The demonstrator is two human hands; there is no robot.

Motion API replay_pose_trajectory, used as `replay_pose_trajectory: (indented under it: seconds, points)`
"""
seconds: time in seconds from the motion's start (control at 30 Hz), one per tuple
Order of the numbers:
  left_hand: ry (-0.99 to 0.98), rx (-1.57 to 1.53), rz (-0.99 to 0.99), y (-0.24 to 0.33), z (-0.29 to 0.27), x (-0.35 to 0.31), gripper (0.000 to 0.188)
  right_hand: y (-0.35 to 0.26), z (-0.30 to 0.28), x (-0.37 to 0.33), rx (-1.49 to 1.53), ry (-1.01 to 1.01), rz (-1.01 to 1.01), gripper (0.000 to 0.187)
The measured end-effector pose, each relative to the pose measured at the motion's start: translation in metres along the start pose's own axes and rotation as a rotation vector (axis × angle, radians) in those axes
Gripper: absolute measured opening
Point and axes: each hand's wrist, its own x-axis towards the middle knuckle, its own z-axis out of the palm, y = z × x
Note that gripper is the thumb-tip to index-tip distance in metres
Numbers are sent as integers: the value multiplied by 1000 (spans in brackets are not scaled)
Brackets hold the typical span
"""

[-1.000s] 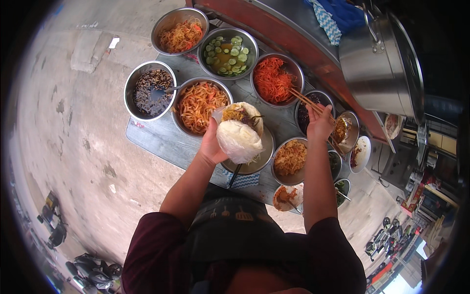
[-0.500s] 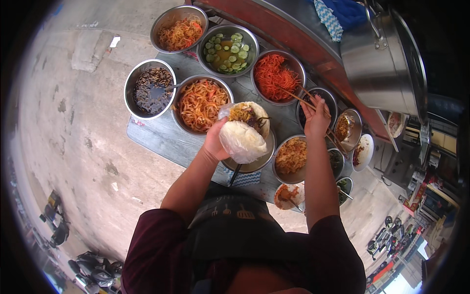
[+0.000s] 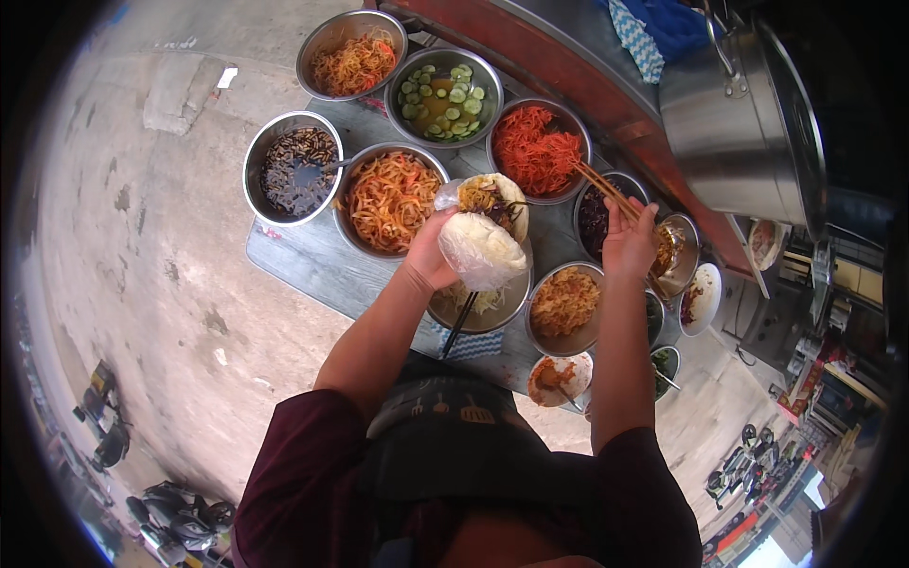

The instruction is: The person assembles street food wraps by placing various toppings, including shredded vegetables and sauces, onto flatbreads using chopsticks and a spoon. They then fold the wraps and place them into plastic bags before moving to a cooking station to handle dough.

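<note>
My left hand (image 3: 434, 256) is closed around a split round flatbread (image 3: 485, 248) in a clear plastic bag. Its open side shows yellow and dark shredded filling. Beneath it stands a steel bowl of pale shreds (image 3: 485, 301), partly hidden, with dark chopsticks (image 3: 458, 327) leaning out. My right hand (image 3: 632, 241) grips wooden chopsticks (image 3: 606, 187), whose tips are close together at the right edge of the orange-red shredded carrot (image 3: 535, 150) in its bowl. Just under the right hand is a bowl of dark purple shreds (image 3: 594, 220).
Bowls of cucumber slices (image 3: 456, 106), orange strips (image 3: 388, 201), dark liquid (image 3: 292, 180) and light orange shreds (image 3: 565, 301) crowd the grey table (image 3: 303, 270). A big steel pot (image 3: 734, 142) stands at the back right. Smaller bowls and a white dish (image 3: 701, 299) line the right side.
The chopstick tips have come out of the middle of the carrot to its right edge and closed together. My right hand has shifted right and down; the flatbread moved slightly right.
</note>
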Motion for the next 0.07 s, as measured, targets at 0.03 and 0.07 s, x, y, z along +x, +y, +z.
replay_pose_trajectory:
  seconds: [0.03, 0.07]
  points:
    - [9, 23, 16, 0, -1, 8, 57, -9, 0, -2, 3, -22, 9, 43]
    - [46, 57, 1, 2, -1, 16, 61, -16, -3, -3, 7, -76, 5, 45]
